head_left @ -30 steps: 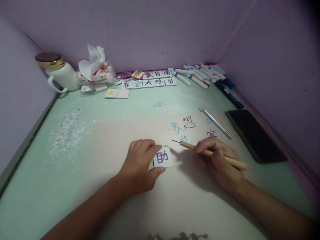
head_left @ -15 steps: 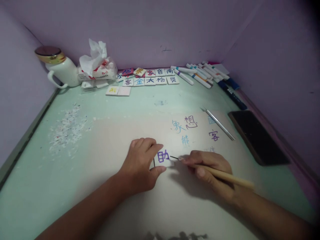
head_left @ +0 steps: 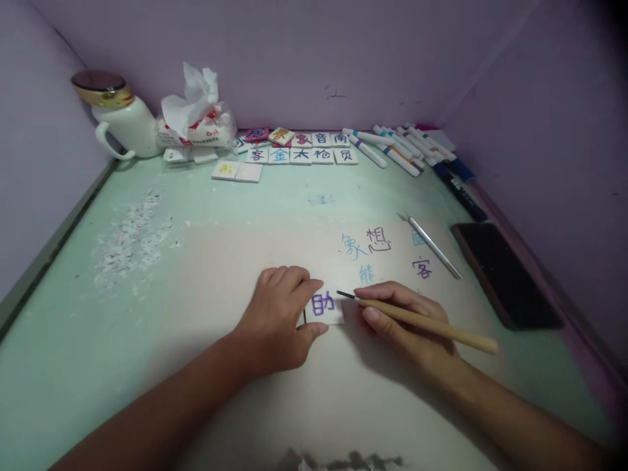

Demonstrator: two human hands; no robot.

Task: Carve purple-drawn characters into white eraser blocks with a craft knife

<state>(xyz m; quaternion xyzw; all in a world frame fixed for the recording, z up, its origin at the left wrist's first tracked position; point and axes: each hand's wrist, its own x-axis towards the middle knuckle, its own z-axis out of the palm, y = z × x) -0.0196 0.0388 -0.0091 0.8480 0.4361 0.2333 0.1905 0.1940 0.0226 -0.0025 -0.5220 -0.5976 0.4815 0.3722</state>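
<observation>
A small white carving block (head_left: 333, 317) with a purple character drawn on it lies on the pale sheet (head_left: 220, 405). My left hand (head_left: 282, 314) holds it from the left, thumb on the near edge and index finger on the far edge. In my right hand (head_left: 407, 317) is a carving tool (head_left: 432, 322) with a light wooden handle and a thin dark tip, gripped like a pen. Its tip is at the block's upper right; whether it touches is unclear. Characters in purple and blue mark the sheet beyond my right hand.
A silver craft knife (head_left: 434, 247) and a dark phone (head_left: 505, 275) lie to the right. White shavings (head_left: 132, 242) are scattered at left. Along the back stand a lidded mug (head_left: 127, 127), a tissue pack (head_left: 196, 124), several character blocks (head_left: 300, 156) and several markers (head_left: 392, 147).
The tool's tip has moved up and slightly right, toward the block's far right corner, and my right hand has risen with it. My left hand keeps its hold. The view has shifted slightly.
</observation>
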